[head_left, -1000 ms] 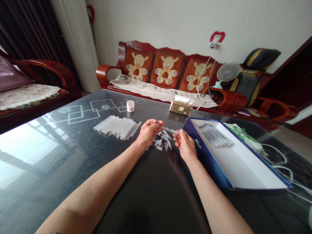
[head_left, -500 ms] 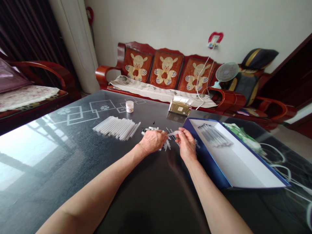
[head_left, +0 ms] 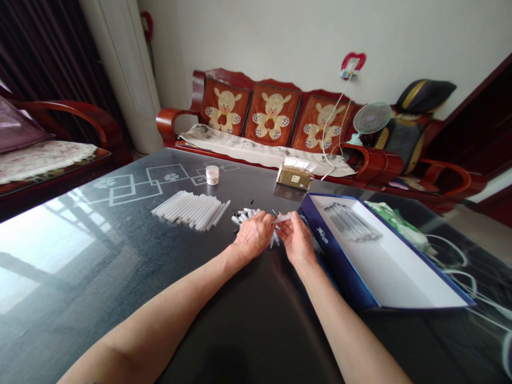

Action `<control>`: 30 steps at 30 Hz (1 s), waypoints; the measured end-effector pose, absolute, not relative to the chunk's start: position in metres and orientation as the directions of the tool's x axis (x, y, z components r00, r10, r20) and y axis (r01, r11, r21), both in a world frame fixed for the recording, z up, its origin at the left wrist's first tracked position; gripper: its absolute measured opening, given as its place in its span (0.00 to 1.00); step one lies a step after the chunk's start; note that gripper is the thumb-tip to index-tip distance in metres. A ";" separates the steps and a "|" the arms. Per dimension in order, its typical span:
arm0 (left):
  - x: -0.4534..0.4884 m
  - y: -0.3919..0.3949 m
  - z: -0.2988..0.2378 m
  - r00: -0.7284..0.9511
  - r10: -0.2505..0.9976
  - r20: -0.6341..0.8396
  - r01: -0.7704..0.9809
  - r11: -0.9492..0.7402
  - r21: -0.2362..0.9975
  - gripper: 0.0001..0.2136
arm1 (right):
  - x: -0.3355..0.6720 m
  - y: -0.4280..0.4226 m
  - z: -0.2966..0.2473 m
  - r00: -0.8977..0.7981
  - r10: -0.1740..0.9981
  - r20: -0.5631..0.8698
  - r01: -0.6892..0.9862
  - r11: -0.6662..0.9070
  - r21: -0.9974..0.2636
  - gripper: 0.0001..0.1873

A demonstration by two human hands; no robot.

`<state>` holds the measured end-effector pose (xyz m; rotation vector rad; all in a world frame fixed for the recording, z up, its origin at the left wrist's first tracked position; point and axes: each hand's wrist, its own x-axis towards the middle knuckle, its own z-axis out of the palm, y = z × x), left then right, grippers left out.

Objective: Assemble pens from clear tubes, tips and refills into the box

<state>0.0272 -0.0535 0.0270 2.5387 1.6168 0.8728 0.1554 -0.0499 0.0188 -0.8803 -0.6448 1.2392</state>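
Observation:
My left hand (head_left: 254,234) rests knuckles-up on a small heap of black and clear caps (head_left: 244,215) in the middle of the dark glass table (head_left: 120,250), fingers curled down into the pieces. My right hand (head_left: 294,237) is right beside it, pinching a thin clear tube (head_left: 282,218) whose end pokes out toward the left hand. A row of frosted white tubes (head_left: 190,207) lies to the left of the heap. Just right of my right hand stands a blue-rimmed white box (head_left: 400,277) with several finished tubes (head_left: 352,221) lying inside.
A small white jar (head_left: 212,174) and a gold tissue pack (head_left: 295,174) stand further back on the table. Green-white items (head_left: 394,218) and white cables (head_left: 472,266) lie beyond the box. A red wooden sofa (head_left: 276,114) with a small fan (head_left: 371,118) runs behind the table.
Both hands dropped from holding the tube in the air down to the table. My left hand let go of the tube and settled on the cap heap; my right hand shifted left with it.

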 end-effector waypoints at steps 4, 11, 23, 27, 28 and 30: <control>0.032 -0.057 0.020 0.309 0.816 0.489 0.879 -0.442 0.182 0.12 | 0.146 -0.052 0.016 0.207 0.975 -0.086 -0.638 0.067 -0.767 0.18; 0.033 -0.057 0.015 0.336 0.782 0.524 0.875 -0.466 0.134 0.11 | 0.140 -0.053 0.013 0.249 0.959 -0.137 -0.682 0.073 -0.728 0.16; 0.037 -0.062 0.023 0.311 0.875 0.372 0.795 -0.454 0.403 0.11 | 0.146 -0.049 0.004 0.382 0.924 0.037 -0.479 0.231 -0.847 0.14; 0.037 -0.053 0.034 0.243 0.960 0.138 0.500 -0.246 0.830 0.13 | 0.146 -0.050 0.009 0.378 0.925 0.042 -0.514 0.247 -0.821 0.16; 0.035 -0.049 0.037 0.286 0.958 0.002 0.362 -0.110 0.926 0.13 | 0.146 -0.051 0.011 0.370 0.928 0.050 -0.520 0.252 -0.816 0.16; 0.029 -0.042 0.042 0.457 0.858 -0.234 0.102 0.211 0.972 0.12 | 0.146 -0.053 0.014 0.333 0.941 0.068 -0.527 0.246 -0.813 0.16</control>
